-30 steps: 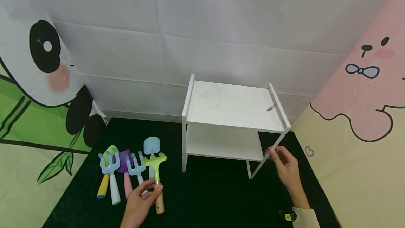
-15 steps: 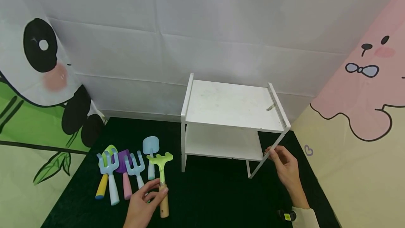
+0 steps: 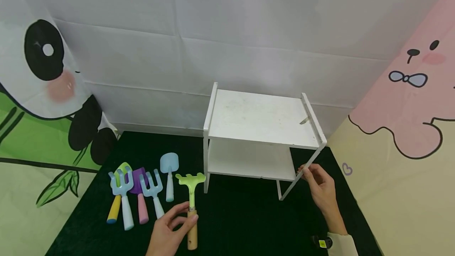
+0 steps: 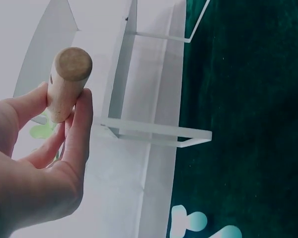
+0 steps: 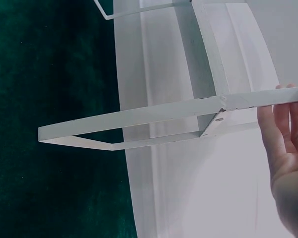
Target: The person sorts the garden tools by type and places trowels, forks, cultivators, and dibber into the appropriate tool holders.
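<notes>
My left hand (image 3: 170, 230) pinches a small hand rake (image 3: 192, 196) by its wooden handle, with the green toothed head pointing away. In the left wrist view, the thumb and fingers hold the round handle (image 4: 69, 94) and its butt end faces the camera. At the right, my right hand (image 3: 323, 192) grips the slanted front leg of a white two-tier shelf (image 3: 263, 117). Close up in the right wrist view, the fingers (image 5: 272, 131) wrap round the flat white side bar (image 5: 164, 111); the thumb is mostly out of frame.
Left of the rake lie a blue shovel (image 3: 169, 163), two blue forks (image 3: 122, 187), a purple shovel (image 3: 138, 181) with a pink handle and a green trowel (image 3: 124, 168) with a yellow handle. Dark green cloth (image 3: 241, 220) covers the table. A white curtain (image 3: 149, 66) hangs behind.
My left hand has carried the rake to the right, away from the other garden tools and towards the shelf's left front leg. The right hand and shelf stay put.
</notes>
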The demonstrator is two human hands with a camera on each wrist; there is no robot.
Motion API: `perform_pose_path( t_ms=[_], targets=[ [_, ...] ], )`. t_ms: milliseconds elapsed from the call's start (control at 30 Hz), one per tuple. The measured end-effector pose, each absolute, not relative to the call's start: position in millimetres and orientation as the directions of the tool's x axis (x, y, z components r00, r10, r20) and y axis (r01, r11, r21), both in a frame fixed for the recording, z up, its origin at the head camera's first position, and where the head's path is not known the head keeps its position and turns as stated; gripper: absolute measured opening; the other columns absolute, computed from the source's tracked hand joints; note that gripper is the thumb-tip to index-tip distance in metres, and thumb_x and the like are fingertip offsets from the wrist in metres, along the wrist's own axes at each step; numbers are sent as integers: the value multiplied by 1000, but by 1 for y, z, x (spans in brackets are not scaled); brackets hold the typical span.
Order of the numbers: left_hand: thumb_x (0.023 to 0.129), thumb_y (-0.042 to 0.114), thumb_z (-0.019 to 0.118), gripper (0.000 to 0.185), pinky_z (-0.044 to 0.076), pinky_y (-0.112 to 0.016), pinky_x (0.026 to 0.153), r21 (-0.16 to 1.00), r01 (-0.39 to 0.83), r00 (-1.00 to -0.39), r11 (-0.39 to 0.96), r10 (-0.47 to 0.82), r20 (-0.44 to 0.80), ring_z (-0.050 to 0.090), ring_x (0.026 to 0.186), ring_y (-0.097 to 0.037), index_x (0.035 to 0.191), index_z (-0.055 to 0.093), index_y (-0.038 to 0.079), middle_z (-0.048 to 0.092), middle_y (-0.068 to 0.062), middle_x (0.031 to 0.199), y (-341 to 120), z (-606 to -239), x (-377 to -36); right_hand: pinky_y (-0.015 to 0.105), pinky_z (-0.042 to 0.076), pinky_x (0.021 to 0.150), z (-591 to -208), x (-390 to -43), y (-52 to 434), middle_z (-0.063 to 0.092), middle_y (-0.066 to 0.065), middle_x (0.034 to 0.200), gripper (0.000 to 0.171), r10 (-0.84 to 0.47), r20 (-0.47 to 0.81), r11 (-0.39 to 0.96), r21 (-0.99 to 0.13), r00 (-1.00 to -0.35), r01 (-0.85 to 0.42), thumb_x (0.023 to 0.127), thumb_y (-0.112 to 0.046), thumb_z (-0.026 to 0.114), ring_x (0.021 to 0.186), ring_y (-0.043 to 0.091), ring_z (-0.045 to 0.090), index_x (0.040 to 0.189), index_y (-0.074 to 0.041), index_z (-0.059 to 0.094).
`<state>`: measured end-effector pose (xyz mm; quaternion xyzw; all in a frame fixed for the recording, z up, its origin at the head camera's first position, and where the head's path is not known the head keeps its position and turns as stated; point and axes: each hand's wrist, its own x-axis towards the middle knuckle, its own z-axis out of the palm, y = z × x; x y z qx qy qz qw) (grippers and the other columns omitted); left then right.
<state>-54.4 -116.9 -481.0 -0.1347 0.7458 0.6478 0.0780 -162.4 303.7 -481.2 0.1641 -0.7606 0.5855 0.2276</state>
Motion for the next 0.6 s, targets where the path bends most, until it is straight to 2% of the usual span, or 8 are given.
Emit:
perform_pose_path(
  t_ms=[267,600],
  targets=[
    [91,33,79,66,61,-40,84,950,-302,-953,84,-23,-301,69,98,-23,142,53,0,57,-17,132,-106,-481,-53,21,57,86,-481,-162,303,71,3,105,10,31,524,263,-826,-851,-498,101,13,53,95,9,71,106,13,62],
    [92,36,78,69,61,-39,85,969,-240,-963,51,117,-245,69,102,-25,143,52,-2,56,-19,133,-92,-480,-58,22,57,87,-481,-163,303,71,5,105,10,22,532,244,-824,-847,-511,101,14,52,95,10,71,106,14,60]
  ],
)
